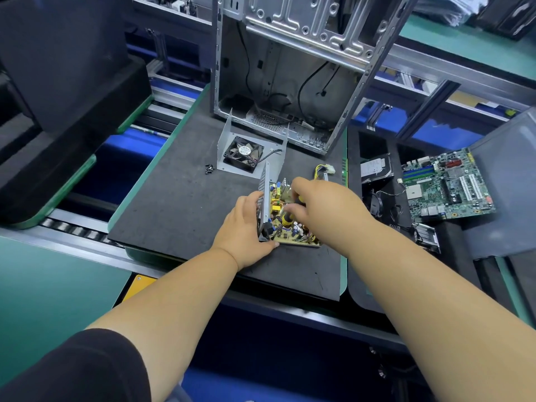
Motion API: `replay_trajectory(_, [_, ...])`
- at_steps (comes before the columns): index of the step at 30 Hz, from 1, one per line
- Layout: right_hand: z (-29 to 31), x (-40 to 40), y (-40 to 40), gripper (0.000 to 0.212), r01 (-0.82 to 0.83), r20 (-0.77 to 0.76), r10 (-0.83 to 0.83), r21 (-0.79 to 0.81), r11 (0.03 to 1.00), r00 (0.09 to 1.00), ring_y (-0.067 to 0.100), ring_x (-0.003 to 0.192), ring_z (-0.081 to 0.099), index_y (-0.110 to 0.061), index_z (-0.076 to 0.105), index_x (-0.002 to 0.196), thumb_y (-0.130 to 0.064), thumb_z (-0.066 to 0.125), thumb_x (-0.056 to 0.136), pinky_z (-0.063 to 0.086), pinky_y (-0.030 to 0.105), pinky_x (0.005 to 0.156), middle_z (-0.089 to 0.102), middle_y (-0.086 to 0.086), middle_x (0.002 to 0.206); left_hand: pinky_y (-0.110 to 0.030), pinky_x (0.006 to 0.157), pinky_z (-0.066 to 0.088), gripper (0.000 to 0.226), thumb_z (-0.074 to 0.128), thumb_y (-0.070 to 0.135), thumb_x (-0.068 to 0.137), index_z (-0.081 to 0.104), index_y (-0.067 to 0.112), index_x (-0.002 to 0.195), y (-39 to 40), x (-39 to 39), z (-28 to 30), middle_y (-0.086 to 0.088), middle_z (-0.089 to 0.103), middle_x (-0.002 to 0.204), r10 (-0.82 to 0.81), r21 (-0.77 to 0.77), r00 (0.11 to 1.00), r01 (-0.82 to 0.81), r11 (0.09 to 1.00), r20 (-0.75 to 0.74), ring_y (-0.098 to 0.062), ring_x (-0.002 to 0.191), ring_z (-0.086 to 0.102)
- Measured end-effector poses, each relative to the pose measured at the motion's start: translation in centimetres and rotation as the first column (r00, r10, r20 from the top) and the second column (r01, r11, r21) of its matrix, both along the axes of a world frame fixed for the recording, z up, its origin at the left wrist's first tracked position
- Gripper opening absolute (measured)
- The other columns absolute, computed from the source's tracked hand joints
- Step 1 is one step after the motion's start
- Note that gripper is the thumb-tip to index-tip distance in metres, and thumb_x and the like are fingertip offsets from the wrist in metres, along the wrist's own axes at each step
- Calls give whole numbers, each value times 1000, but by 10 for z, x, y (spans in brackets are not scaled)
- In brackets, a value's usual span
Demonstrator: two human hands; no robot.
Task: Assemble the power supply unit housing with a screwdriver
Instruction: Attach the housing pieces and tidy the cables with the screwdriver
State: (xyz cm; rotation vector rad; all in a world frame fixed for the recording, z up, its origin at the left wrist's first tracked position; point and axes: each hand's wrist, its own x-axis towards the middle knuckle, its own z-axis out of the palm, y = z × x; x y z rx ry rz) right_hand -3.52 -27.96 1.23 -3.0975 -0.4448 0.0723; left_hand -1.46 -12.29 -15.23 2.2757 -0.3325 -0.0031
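At mat centre: right hand [314,203], fingers curled round screwdriver [291,215], yellow-and-black handle only partly visible; tip hidden among components, screw not discernible. Directly beneath: power supply board [293,227] in open housing base [265,192], on dark mat [179,210]. At nine o'clock of right hand: left hand [246,227], gripping perforated side wall of base, thumb along near edge. Shaft axis judged near upright; right hand nearer to fastening point. At twelve o'clock, apart: housing cover [249,149] with fan, not yet fitted. At ten o'clock: loose screws [209,169]. Beyond: computer chassis [290,68]. At three o'clock: motherboard [446,184].
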Motion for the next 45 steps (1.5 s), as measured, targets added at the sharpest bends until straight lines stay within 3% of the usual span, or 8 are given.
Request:
replay_trajectory(4, [-4, 4, 3, 39, 58, 65, -47, -168, 984, 997, 24, 64, 44, -19, 41, 85, -56, 41, 99, 21, 28, 46, 36, -6, 61, -47, 89, 51, 109, 83, 46, 58, 13, 42, 141, 0, 0, 0, 7, 35, 124, 0, -2, 1000, 0, 1000, -4, -22, 112, 51])
replay_trajectory(10, [-7, 3, 11, 57, 215, 73, -204, -212, 953, 976, 15, 49, 32, -21, 33, 59, -59, 25, 101, 22, 24, 48, 40, -3, 57, -47, 91, 50, 107, 83, 46, 58, 17, 41, 142, 0, 0, 0, 8, 35, 124, 2, -14, 1000, -2, 1000, -15, -23, 113, 51])
replay_trajectory(13, [-6, -2, 13, 47, 222, 39, -219, -149, 964, 975, 23, 59, 43, -21, 41, 69, -54, 29, 101, 24, 27, 49, 41, -3, 63, -47, 91, 50, 107, 83, 45, 58, 17, 40, 143, 0, 0, 0, 7, 35, 124, -2, -13, 1000, 2, 1000, -13, -23, 113, 51])
replay_trajectory(16, [0, -5, 11, 18, 119, -55, -119, 8, 993, 991, 29, 77, 50, -16, 46, 100, -33, 45, 95, 34, 34, 59, 53, 1, 87, -47, 90, 50, 108, 83, 44, 59, 16, 39, 143, 0, 0, 1, 6, 36, 123, -4, -16, 1000, 4, 1000, -16, -23, 113, 51])
replay_trajectory(19, [7, -6, 8, 18, -12, -99, 13, 10, 1000, 995, 30, 89, 54, -15, 48, 110, -24, 52, 94, 44, 37, 67, 56, 4, 103, -47, 90, 51, 107, 83, 45, 58, 16, 40, 143, 0, 0, 1, 7, 35, 123, -3, -16, 1000, 2, 1000, -21, -22, 113, 51])
replay_trajectory(22, [8, -3, 9, 19, -56, -57, 52, -77, 995, 997, 30, 87, 56, -15, 50, 105, -31, 56, 97, 43, 35, 62, 54, 3, 95, -47, 90, 51, 108, 84, 45, 58, 17, 40, 142, 0, 0, 1, 7, 35, 122, -1, -10, 1000, 1, 1000, -15, -22, 112, 52])
replay_trajectory(29, [1, 6, 22, 30, -21, -14, 19, -140, 990, 1000, 25, 69, 43, -18, 35, 91, -41, 51, 99, 18, 31, 46, 32, -4, 68, -47, 90, 50, 108, 84, 45, 58, 16, 39, 141, 0, 0, 1, 6, 36, 123, 3, -3, 1000, -3, 1000, -3, -25, 111, 50])
replay_trajectory(45, [-7, 11, 19, 28, 160, 21, -159, -122, 979, 987, 24, 68, 43, -12, 53, 104, -39, 44, 103, 19, 29, 45, 33, -3, 65, -47, 91, 51, 110, 84, 44, 57, 15, 44, 142, 0, -4, 5, 10, 34, 123, 5, -30, 999, -7, 1000, -43, -21, 114, 51])
